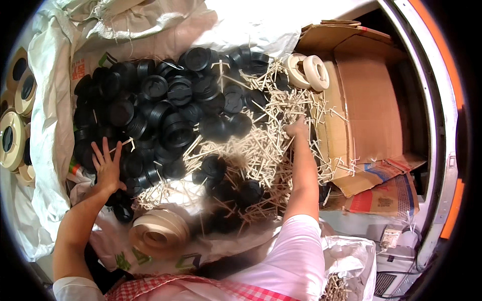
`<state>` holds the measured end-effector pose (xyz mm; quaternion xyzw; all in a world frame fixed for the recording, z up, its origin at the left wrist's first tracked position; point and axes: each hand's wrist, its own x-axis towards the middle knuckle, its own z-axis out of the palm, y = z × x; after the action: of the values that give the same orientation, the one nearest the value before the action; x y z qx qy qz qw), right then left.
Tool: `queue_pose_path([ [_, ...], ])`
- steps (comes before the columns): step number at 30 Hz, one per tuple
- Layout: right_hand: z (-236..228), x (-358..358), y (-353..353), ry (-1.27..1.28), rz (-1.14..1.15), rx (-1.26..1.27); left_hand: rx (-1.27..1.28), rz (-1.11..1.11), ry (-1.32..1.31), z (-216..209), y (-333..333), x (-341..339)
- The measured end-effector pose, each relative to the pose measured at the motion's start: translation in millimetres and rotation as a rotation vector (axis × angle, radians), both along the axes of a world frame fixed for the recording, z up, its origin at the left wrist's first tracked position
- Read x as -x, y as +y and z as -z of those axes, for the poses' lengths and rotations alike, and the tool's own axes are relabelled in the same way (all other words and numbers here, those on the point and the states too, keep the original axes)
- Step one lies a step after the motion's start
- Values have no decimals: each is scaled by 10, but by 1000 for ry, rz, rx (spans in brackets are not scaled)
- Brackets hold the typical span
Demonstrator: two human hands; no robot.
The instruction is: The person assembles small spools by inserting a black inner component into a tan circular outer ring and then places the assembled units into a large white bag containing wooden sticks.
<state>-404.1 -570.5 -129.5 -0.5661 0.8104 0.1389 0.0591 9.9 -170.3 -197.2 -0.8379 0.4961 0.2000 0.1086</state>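
My left hand [107, 165] lies with spread fingers on the left side of a heap of round black plastic caps [178, 129]. It holds nothing. On the right, my right hand [296, 126] reaches into a pile of small beige T-shaped plastic sticks [261, 150]. Its fingers look curled in, and what they hold, if anything, is hidden among the sticks. Several sticks also lie scattered over the caps. Closest to my body, a stack of beige round plastic parts [159, 233] with a hollow centre sits at the heap's near edge.
Two cream rings [316, 72] lie at the far right beside a cardboard box [369, 105] with raised flaps. White woven sacking [47, 130] borders the heap. Further left are cream round parts [11, 140] with black centres. A white bag [351, 256] and a grey device [396, 271] with a cable stand near right.
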Motion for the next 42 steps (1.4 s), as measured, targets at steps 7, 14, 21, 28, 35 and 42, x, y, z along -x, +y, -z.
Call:
queue_pose_path([
  [7, -443, -90, 520, -59, -104, 13, 28, -23, 36, -23, -6, 1],
  [14, -886, 0, 896, -339, -219, 73, 40, -6, 83, 38, 23, -34],
  [21, -2057, -89, 1292, -947, -39, 198, 16, 8, 58, -149, 30, -52],
  [28, -3661, 242, 2758, -946, -124, 323, 52, 89, 49, -150, 101, -41],
  [35, -4451, 1460, 4966, -354, -221, 181, 63, 110, 142, -283, 140, -42],
  [42, -4474, 989, 4760, 306, -202, -180, 69, 123, 102, -292, 156, -61],
])
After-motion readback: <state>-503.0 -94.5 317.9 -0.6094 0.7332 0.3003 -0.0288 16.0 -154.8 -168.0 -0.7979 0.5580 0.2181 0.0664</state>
